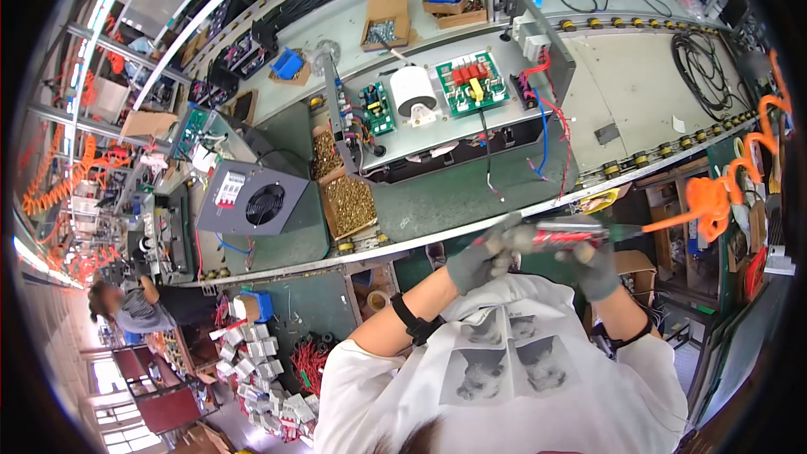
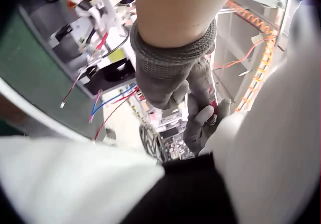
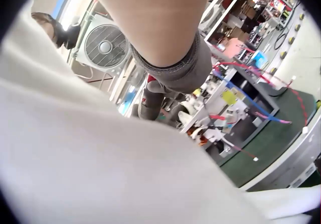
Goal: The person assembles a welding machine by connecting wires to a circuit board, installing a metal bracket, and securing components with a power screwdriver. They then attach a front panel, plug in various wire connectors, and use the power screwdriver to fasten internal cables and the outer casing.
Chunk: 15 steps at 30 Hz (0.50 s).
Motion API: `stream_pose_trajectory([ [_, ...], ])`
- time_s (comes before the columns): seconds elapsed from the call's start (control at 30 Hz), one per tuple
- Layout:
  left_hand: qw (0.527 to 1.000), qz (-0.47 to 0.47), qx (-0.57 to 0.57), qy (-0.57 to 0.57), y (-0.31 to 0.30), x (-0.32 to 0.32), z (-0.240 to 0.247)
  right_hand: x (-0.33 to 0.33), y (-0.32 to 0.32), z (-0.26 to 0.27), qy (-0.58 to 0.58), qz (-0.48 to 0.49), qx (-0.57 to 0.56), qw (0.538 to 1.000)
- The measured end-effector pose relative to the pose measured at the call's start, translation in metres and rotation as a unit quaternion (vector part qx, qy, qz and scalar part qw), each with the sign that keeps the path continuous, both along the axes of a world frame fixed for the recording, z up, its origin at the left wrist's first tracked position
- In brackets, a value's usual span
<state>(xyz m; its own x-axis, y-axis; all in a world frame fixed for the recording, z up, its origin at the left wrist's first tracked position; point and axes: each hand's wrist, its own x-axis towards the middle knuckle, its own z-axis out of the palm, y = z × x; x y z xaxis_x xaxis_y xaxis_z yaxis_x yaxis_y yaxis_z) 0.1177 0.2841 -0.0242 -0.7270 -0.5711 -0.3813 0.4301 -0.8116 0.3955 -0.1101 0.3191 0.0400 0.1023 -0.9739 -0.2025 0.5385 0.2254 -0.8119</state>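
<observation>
Both hands wear grey gloves and hold a red and grey power tool (image 1: 559, 236) level in front of the chest, in the head view. The left hand (image 1: 483, 259) grips its left end with curled fingers. Round the other end, where an orange coiled hose joins, the right hand (image 1: 593, 267) is curled. In the left wrist view the left hand (image 2: 163, 78) is close beside the other glove, with a bit of red between them. The right wrist view shows the right hand (image 3: 175, 76) mostly from behind, its fingertips hidden.
Beyond the hands, an open chassis (image 1: 420, 139) with green circuit boards and hanging wires lies on the bench. To its left are a grey fan unit (image 1: 256, 199) and a box of brass-coloured screws (image 1: 350, 204). The orange hose (image 1: 708, 202) hangs at right. Another person (image 1: 155, 307) is at far left.
</observation>
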Motion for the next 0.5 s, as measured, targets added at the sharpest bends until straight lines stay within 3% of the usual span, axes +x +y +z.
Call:
stream_pose_trajectory([
  [0.03,0.992,0.034,-0.119,0.025,-0.004,-0.001,0.03,0.01,-0.001,-0.006,-0.037,0.044,-0.021,0.998],
  [0.07,0.993,0.066,-0.097,-0.008,-0.006,0.003,0.044,0.019,-0.002,-0.014,-0.074,0.089,-0.043,0.992],
  [0.17,0.983,0.097,-0.139,-0.075,-0.006,0.031,0.014,0.04,0.006,-0.007,-0.105,0.074,0.088,0.988],
  [0.2,0.971,0.194,-0.093,-0.107,-0.003,0.03,0.016,0.033,0.01,-0.014,-0.106,0.074,0.083,0.988],
  [0.23,0.946,0.289,-0.044,-0.136,0.0,0.031,0.017,0.017,0.017,-0.029,0.017,0.233,0.001,0.972],
  [0.27,0.946,0.29,-0.047,-0.136,0.002,0.034,0.017,0.009,0.02,-0.036,0.14,0.381,-0.08,0.911],
  [0.3,0.934,0.292,-0.111,-0.171,0.003,0.038,0.015,0.02,0.012,0.02,0.36,0.416,-0.083,0.831],
  [0.33,0.918,0.293,-0.173,-0.205,0.003,0.041,0.014,0.026,0.004,0.046,0.361,0.414,-0.084,0.832],
  [0.37,0.925,0.291,-0.151,-0.193,0.005,0.038,0.016,0.031,-0.001,0.063,0.465,0.251,-0.253,0.811],
  [0.4,0.926,0.288,-0.15,-0.193,0.009,0.035,0.021,0.037,-0.009,0.081,0.539,0.072,-0.405,0.735],
  [0.43,0.928,0.257,-0.185,-0.194,0.009,0.031,0.027,0.046,-0.029,0.104,0.641,0.057,-0.449,0.62],
  [0.47,0.928,0.227,-0.222,-0.194,0.009,0.026,0.036,0.046,-0.035,0.086,0.644,0.056,-0.449,0.617],
  [0.5,0.929,0.196,-0.247,-0.193,0.007,0.023,0.047,0.046,-0.044,0.051,0.634,0.269,-0.337,0.642],
])
